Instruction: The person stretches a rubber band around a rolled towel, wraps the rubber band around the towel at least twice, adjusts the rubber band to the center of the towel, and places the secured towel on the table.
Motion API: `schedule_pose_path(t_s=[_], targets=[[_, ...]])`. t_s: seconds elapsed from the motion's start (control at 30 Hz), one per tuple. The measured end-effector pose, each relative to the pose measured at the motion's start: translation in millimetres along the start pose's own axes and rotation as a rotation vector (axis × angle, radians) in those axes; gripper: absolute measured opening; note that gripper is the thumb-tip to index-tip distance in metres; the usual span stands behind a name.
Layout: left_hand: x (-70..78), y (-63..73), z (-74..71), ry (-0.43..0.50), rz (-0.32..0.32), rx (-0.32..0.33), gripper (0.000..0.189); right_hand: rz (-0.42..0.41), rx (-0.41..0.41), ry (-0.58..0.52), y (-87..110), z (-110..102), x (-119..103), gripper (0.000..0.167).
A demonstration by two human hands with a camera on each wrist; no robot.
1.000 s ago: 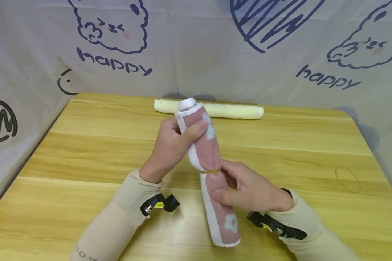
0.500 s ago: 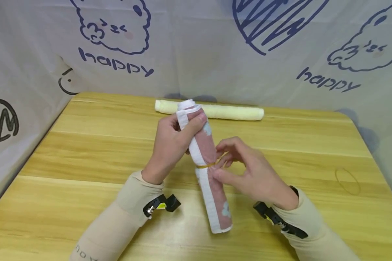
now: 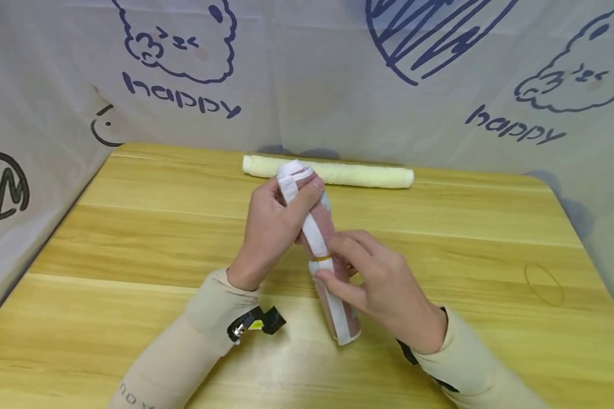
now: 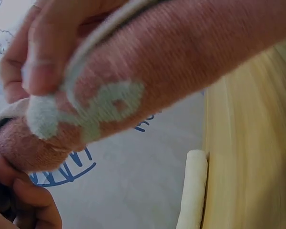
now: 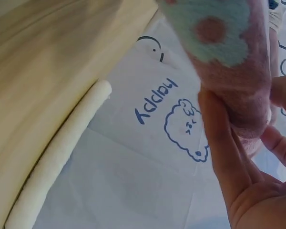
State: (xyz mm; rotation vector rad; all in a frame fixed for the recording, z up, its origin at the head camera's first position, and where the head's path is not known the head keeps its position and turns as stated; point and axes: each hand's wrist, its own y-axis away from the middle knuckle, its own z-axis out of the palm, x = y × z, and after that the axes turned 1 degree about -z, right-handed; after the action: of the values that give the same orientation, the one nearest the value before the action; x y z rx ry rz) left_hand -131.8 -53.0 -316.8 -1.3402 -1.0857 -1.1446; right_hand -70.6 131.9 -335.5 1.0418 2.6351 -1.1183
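A pink rolled towel [image 3: 326, 224] with a white border and pale blue flower patches is held up over the table, tilted. Round its middle, where it narrows, sits a yellowish rubber band [image 3: 322, 259]. My left hand [image 3: 272, 230] grips the towel's upper part, thumb across the front. Beside the band, my right hand [image 3: 389, 284] holds the roll between thumb and fingers; the fingers behind it are partly hidden. In the right wrist view, curled fingers [image 5: 217, 129] of that hand lie against the towel. The left wrist view shows the flower side of the towel [image 4: 181, 57].
A pale yellow rolled towel [image 3: 370, 175] lies along the back edge of the wooden table [image 3: 133, 238]. A loose rubber band [image 3: 560, 287] is on the table at the right. Behind stands a white cloth wall [image 3: 307, 74] with blue drawings.
The towel has turned about its length, bringing the white border to the front, and its lower end has risen. My right hand shifted off it, then took hold again near the band.
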Motion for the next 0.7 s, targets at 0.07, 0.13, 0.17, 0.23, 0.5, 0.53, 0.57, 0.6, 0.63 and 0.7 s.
schedule_pose_path(t_s=[0.07, 0.13, 0.17, 0.23, 0.5, 0.53, 0.57, 0.6, 0.63, 0.7], targets=[[0.3, -0.1, 0.0, 0.002, 0.002, 0.002, 0.029, -0.01, 0.01, -0.009, 0.4, 0.9, 1.0, 0.032], [1.0, -0.1, -0.2, 0.0, 0.004, 0.007, 0.028, -0.022, 0.024, -0.027, 0.3, 1.5, 2.3, 0.029], [1.2, -0.3, -0.3, 0.0, 0.003, 0.012, 0.028, -0.025, 0.029, -0.037, -0.1, 1.5, 2.9, 0.028], [0.9, -1.0, -0.7, 0.008, -0.003, 0.02, 0.029, -0.024, 0.038, -0.066, -0.4, 1.1, 3.6, 0.025], [0.9, -1.0, 0.3, 0.029, -0.008, 0.035, 0.027, 0.04, 0.001, -0.121, -0.2, -2.2, 2.9, 0.02], [0.7, -0.8, 0.5, 0.022, -0.001, 0.038, 0.027, 0.042, -0.006, -0.113, -0.2, -2.2, 3.2, 0.021], [0.4, -0.6, 0.5, 0.018, 0.008, 0.04, 0.027, 0.041, -0.008, -0.101, -0.3, -1.8, 3.7, 0.022], [0.3, -0.6, 0.5, 0.015, 0.015, 0.045, 0.027, 0.039, -0.005, -0.091, -0.5, -1.2, 4.1, 0.022], [0.1, -0.8, 0.6, 0.012, 0.023, 0.054, 0.027, 0.035, 0.002, -0.083, -0.6, -0.5, 4.6, 0.022], [-0.9, -1.3, 0.3, 0.006, 0.031, 0.064, 0.027, 0.03, 0.018, -0.081, -0.7, 1.4, 5.6, 0.022]])
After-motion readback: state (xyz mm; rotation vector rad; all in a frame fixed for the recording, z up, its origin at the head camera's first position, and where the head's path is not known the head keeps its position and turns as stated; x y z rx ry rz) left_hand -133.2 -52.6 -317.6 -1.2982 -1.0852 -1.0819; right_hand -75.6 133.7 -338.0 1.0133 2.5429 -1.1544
